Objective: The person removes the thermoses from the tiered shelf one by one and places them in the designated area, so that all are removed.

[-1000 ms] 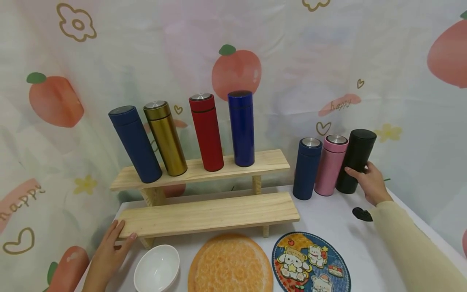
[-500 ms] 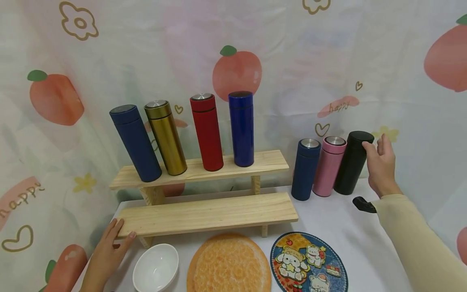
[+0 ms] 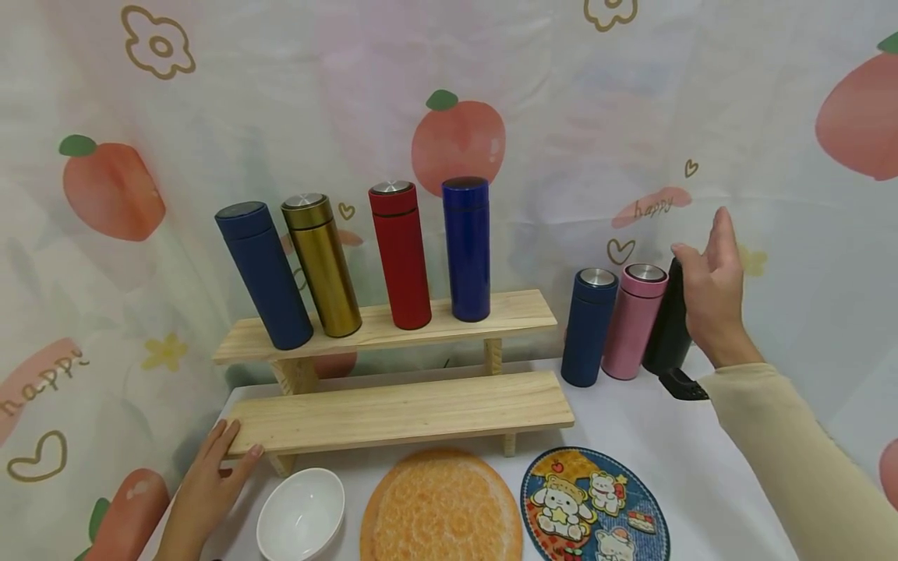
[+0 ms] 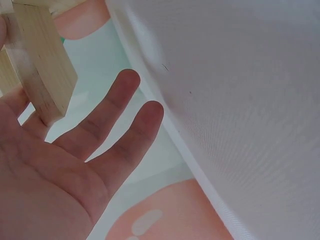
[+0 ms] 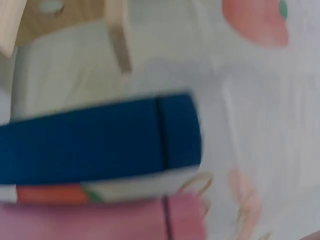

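My left hand rests at the left end of the lower board of the two-tier wooden shelf, fingers fairly straight, thumb by the front edge. In the left wrist view, two fingers extend free beside the wood. At the right, my right hand is raised with fingers extended and holds nothing. It partly hides a black thermos bottle; whether they touch, I cannot tell. Left of this stand a pink bottle and a dark blue bottle, both blurred in the right wrist view.
On the upper board stand a navy bottle, a gold bottle, a red bottle and a bright blue bottle. In front are a white bowl, a round orange-brown mat and a round cartoon mat. Fruit-printed cloth hangs behind.
My right hand has let go of the black bottle, risen past its top and shifted slightly left in front of it. My left hand and the other bottles stay in place.
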Demonstrator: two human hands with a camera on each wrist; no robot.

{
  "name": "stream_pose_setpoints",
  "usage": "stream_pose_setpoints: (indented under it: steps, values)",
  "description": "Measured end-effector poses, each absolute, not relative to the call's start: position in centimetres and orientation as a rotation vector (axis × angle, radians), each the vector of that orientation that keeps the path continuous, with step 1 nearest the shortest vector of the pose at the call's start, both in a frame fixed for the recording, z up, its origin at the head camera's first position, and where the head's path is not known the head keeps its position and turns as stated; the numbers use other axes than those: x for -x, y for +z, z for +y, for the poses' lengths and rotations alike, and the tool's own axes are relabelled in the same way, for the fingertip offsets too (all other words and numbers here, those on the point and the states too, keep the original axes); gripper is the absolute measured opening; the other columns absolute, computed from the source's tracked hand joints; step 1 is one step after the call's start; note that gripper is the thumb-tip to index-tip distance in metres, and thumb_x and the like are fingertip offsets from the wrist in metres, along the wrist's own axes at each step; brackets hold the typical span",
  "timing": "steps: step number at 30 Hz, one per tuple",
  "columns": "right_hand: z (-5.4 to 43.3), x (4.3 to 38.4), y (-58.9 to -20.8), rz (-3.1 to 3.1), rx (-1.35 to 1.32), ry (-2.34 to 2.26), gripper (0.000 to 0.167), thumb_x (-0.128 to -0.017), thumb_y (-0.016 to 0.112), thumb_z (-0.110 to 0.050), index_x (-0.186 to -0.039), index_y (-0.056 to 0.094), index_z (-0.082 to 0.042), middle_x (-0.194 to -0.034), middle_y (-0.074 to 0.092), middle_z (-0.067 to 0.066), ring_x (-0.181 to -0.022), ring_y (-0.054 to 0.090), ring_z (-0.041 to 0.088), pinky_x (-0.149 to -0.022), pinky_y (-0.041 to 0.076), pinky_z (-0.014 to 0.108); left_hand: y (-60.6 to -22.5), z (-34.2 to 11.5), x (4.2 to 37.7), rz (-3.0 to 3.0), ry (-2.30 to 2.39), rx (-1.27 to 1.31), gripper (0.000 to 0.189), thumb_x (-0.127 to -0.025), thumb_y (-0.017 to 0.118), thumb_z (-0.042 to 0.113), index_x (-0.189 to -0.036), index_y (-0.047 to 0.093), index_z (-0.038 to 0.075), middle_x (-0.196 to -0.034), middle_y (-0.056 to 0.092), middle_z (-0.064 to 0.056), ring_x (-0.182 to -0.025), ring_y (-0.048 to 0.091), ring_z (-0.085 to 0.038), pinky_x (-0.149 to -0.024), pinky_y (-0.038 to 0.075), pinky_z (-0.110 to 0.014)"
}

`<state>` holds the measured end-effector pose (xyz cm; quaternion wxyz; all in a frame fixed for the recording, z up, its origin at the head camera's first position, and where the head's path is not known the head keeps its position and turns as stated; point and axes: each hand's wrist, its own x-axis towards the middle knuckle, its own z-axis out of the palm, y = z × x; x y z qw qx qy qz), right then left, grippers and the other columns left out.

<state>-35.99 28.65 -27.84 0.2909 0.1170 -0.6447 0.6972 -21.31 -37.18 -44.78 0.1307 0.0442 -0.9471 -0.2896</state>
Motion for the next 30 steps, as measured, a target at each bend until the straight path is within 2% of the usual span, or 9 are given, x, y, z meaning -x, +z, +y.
stream_pose_setpoints:
  steps: [2, 4, 7, 9, 11, 12, 17, 22, 30]
  values:
    - [27.4, 35.9, -27.4, -1.702, -0.386, 1.861, 0.082, -0.107, 0.05, -0.01, -0.173, 0.001, -0.011, -0.18, -0.004, -0.002, -0.161, -0.004, 0.005, -0.125, 0.005, 0.017, -44.8, -37.2, 21.3, -2.746, -0.844, -0.127, 0.076, -0.109, 0.066, 0.039, -0.157, 0.039, -0.013, -0.163, 0.028, -0.04, -0.136, 0.048, -0.059, -0.095, 0.058, -0.06]
    - [26.0, 36.1, -26.9, -1.661, -0.494, 1.846, 0.076, -0.105, 0.051, -0.006, -0.171, 0.014, -0.004, -0.18, 0.004, 0.003, -0.162, -0.001, 0.007, -0.126, 0.003, 0.018, -44.8, -37.2, 21.3, -2.746, -0.838, -0.131, 0.077, -0.109, 0.066, 0.04, -0.157, 0.039, -0.013, -0.163, 0.028, -0.04, -0.136, 0.048, -0.059, -0.094, 0.058, -0.059]
    - [23.8, 36.2, -26.4, -1.61, -0.59, 1.861, 0.076, -0.104, 0.053, -0.006, -0.171, 0.016, -0.002, -0.18, 0.007, 0.005, -0.163, 0.002, 0.009, -0.127, 0.006, 0.02, -44.7, -37.3, 21.2, -2.75, -0.843, -0.138, 0.076, -0.109, 0.066, 0.039, -0.157, 0.039, -0.014, -0.164, 0.027, -0.041, -0.137, 0.047, -0.059, -0.095, 0.058, -0.059]
    - [22.3, 36.3, -26.2, -1.594, -0.619, 1.876, 0.077, -0.103, 0.054, -0.006, -0.17, 0.016, -0.002, -0.18, 0.008, 0.005, -0.163, 0.004, 0.01, -0.128, 0.009, 0.023, -44.7, -37.4, 21.3, -2.759, -0.853, -0.143, 0.076, -0.109, 0.065, 0.038, -0.157, 0.038, -0.014, -0.164, 0.026, -0.041, -0.138, 0.046, -0.059, -0.096, 0.057, -0.059]
    - [20.8, 36.2, -26.1, -1.62, -0.605, 1.904, 0.084, -0.105, 0.056, -0.01, -0.173, 0.006, -0.009, -0.181, 0.002, 0.001, -0.163, 0.003, 0.011, -0.128, 0.014, 0.023, -44.7, -37.4, 21.4, -2.767, -0.873, -0.148, 0.077, -0.109, 0.065, 0.039, -0.158, 0.037, -0.014, -0.165, 0.024, -0.041, -0.14, 0.044, -0.059, -0.097, 0.057, -0.059]
    - [20.0, 36.2, -26.1, -1.63, -0.61, 1.907, 0.085, -0.105, 0.057, -0.01, -0.173, 0.006, -0.009, -0.181, 0.002, 0.001, -0.164, 0.003, 0.013, -0.128, 0.015, 0.024, -44.7, -37.4, 21.4, -2.769, -0.876, -0.15, 0.077, -0.109, 0.065, 0.039, -0.158, 0.037, -0.014, -0.165, 0.024, -0.041, -0.14, 0.044, -0.059, -0.097, 0.057, -0.059]
    - [16.5, 36.5, -26.5, -1.696, -0.637, 1.889, 0.085, -0.106, 0.06, -0.014, -0.173, 0.007, -0.009, -0.181, 0.003, 0.003, -0.164, 0.005, 0.016, -0.129, 0.014, 0.028, -45.0, -37.4, 21.6, -2.759, -0.88, -0.13, 0.076, -0.109, 0.066, 0.037, -0.157, 0.038, -0.014, -0.164, 0.025, -0.041, -0.142, 0.041, -0.059, -0.096, 0.058, -0.058]
    - [13.5, 36.9, -27.1, -1.813, -0.63, 1.883, 0.089, -0.106, 0.064, -0.025, -0.174, 0.007, -0.016, -0.18, 0.003, 0.0, -0.164, 0.008, 0.017, -0.131, 0.014, 0.037, -44.9, -37.2, 21.7, -2.763, -0.888, -0.15, 0.077, -0.109, 0.065, 0.039, -0.157, 0.038, -0.014, -0.165, 0.024, -0.041, -0.143, 0.04, -0.059, -0.097, 0.057, -0.058]
    - [9.5, 37.7, -28.6, -1.956, -0.448, 1.845, 0.091, -0.105, 0.067, -0.037, -0.173, 0.013, -0.011, -0.177, 0.016, 0.016, -0.16, 0.022, 0.039, -0.129, 0.023, 0.052, -44.7, -37.2, 21.7, -2.794, -0.887, -0.187, 0.079, -0.11, 0.064, 0.041, -0.159, 0.035, -0.013, -0.166, 0.021, -0.041, -0.144, 0.038, -0.059, -0.099, 0.056, -0.059]
